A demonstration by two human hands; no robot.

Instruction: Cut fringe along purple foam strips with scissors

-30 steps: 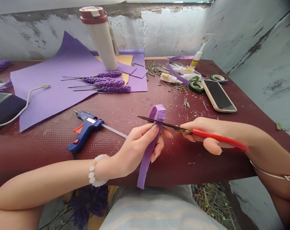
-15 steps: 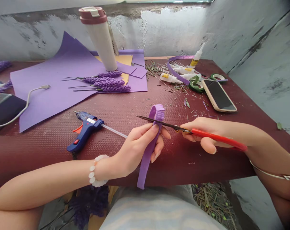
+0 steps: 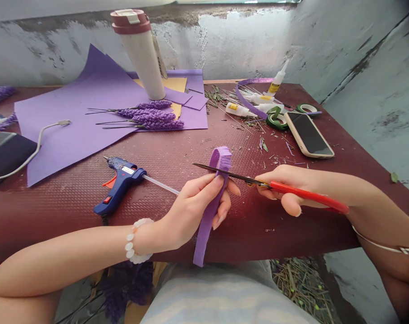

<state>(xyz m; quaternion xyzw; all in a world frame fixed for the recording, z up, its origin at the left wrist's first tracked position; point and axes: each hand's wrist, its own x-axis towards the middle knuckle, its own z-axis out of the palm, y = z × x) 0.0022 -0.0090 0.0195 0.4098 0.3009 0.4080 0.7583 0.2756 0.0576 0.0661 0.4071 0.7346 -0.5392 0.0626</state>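
Observation:
My left hand [image 3: 194,207] pinches a folded purple foam strip [image 3: 209,211] upright over the near part of the dark red table [image 3: 72,202]; the strip's top loop is fringed with cuts and its tail hangs past the table edge. My right hand [image 3: 285,184] grips red-handled scissors [image 3: 258,183]. Their blades point left and cross the strip just below its fringed top.
A blue glue gun [image 3: 118,185] lies left of my left hand. Purple foam sheets [image 3: 83,112] with finished lavender stems [image 3: 153,116] and a white tumbler [image 3: 142,51] sit behind. A phone [image 3: 309,135], glue bottles [image 3: 245,109] and green tape rolls [image 3: 277,118] lie at right, with a cable [image 3: 32,148] at left.
Almost nothing has moved; my right hand's fingers have shifted slightly on the scissor handles and the strip stays in place.

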